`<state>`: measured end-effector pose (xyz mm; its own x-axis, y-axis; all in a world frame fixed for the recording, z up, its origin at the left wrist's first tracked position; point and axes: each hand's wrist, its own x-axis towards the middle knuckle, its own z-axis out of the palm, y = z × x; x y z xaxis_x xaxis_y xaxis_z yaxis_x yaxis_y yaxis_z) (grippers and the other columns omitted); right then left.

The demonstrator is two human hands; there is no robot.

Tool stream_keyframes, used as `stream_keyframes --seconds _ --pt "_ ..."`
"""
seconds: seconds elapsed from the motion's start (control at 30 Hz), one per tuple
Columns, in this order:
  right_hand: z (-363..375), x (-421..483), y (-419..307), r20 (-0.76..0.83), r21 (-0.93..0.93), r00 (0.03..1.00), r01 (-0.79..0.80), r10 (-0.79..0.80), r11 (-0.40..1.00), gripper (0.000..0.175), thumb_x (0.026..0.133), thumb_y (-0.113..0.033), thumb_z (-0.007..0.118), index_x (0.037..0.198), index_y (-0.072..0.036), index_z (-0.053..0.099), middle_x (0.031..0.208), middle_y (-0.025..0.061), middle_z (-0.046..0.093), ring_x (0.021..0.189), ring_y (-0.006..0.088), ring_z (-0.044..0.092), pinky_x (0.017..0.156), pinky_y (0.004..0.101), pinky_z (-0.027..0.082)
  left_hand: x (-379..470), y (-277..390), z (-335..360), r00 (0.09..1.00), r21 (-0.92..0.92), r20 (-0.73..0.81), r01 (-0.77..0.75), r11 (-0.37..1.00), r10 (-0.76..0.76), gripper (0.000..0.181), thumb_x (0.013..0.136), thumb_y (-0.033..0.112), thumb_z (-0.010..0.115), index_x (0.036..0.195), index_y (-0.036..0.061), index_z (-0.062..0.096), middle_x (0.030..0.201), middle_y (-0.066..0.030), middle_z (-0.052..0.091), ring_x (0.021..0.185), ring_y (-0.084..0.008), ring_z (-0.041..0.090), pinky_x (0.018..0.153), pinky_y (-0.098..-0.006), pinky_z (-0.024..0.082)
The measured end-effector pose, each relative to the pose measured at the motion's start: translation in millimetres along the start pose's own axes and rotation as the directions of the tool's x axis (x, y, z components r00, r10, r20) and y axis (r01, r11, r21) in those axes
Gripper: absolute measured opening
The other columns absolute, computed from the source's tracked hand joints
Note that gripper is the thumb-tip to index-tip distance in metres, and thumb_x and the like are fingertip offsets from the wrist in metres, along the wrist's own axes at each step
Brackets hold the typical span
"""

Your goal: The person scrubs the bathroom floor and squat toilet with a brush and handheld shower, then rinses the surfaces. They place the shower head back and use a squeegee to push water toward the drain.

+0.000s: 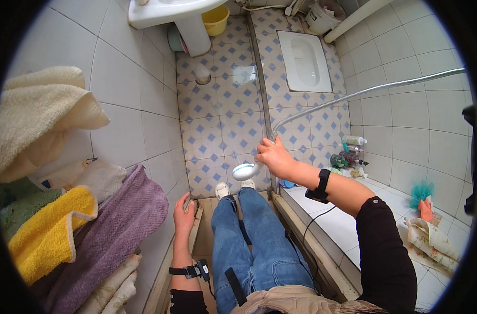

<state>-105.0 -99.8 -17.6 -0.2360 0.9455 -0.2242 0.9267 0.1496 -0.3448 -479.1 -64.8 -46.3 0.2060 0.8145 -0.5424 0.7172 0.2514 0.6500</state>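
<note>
A white shower head [244, 172] with a blue ring is in my right hand [277, 157], whose fingers wrap its handle. Thin streaks of water leave its face towards the patterned tile floor [207, 137]. From the handle a metal shower hose [364, 91] runs up to the right, past the squat toilet [307, 59]. My left hand [183, 216] holds nothing, its fingers apart and slightly curled beside the worn door frame [197, 223]. Whether it touches the frame I cannot tell. Water shines on the floor, and white foam or spray [201, 72] shows at the floor drain [202, 79].
Towels, including a purple one [117, 227], hang at left. A pedestal washbasin [175, 13] and yellow bucket [215, 21] stand at the far end. Several bottles [346, 157] line the right wall near a white tiled ledge [321, 212]. A raised strip [260, 70] divides the floor.
</note>
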Motion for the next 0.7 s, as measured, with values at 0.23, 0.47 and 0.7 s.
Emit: stream_keyframes --seconds 0.23,0.47,0.7 --pt "3.2 0.9 0.2 -0.001 -0.043 1.000 0.004 -0.004 0.999 0.027 0.066 0.002 0.062 0.087 -0.011 0.071 0.087 0.0025 0.057 0.101 0.0226 0.050 0.082 0.0481 0.038 -2.1 -1.6 -0.8 1.000 -0.012 -0.004 0.010 1.000 -0.010 0.034 0.089 0.014 0.058 0.123 0.0087 0.058 0.122 -0.0142 0.057 0.113 -0.0274 0.055 0.095 -0.0357 0.043" --pt "0.6 -6.3 -9.9 0.184 0.081 0.949 0.247 -0.258 0.966 0.018 0.073 -0.007 0.063 0.087 -0.014 0.072 0.088 0.0004 0.057 0.106 0.0204 0.048 0.094 0.0592 0.036 -0.9 -0.2 -0.5 1.000 -0.002 -0.001 0.005 1.000 -0.005 0.034 0.089 0.014 0.057 0.123 0.0077 0.058 0.121 -0.0146 0.057 0.113 -0.0285 0.055 0.096 -0.0365 0.043" --pt "-15.8 -40.3 13.3 0.444 0.171 0.789 0.390 -0.424 0.905 0.013 0.074 -0.011 0.062 0.081 -0.018 0.071 0.089 -0.0016 0.058 0.109 0.0203 0.047 0.100 0.0656 0.031 -0.1 1.7 -0.1 1.000 0.013 -0.006 -0.004 1.000 0.004 0.034 0.089 0.014 0.057 0.123 0.0073 0.058 0.120 -0.0147 0.057 0.114 -0.0284 0.054 0.096 -0.0366 0.043"
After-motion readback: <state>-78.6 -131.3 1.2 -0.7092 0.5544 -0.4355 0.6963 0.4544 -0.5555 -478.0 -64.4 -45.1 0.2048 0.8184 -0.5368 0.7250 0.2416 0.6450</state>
